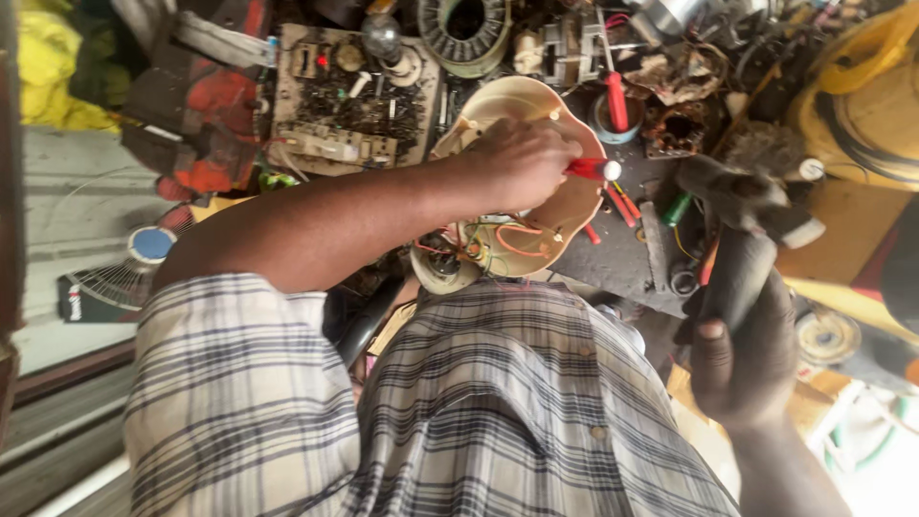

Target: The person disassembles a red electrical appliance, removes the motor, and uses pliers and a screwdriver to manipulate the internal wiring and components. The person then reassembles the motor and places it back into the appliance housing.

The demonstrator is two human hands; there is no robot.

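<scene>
My left hand (522, 163) reaches in from the left and is closed on a red-handled screwdriver (593, 169). It rests over a cream plastic housing (574, 206) with orange and yellow wires (507, 239) inside. A small round part (442, 268) hangs at the housing's near edge. My right hand (742, 359), low on the right, grips the handle of a dark grey gun-shaped tool (737, 249). The tool's head points up and away from the housing. My checked shirt (431, 412) fills the bottom of the view.
A crowded workbench lies behind: an old circuit board (349, 101), a wound wire coil (464, 33), a cup with a red-handled tool (615, 105), loose parts and wires. A yellow casing (862, 105) sits at right. A small fan (120, 273) lies on the floor at left.
</scene>
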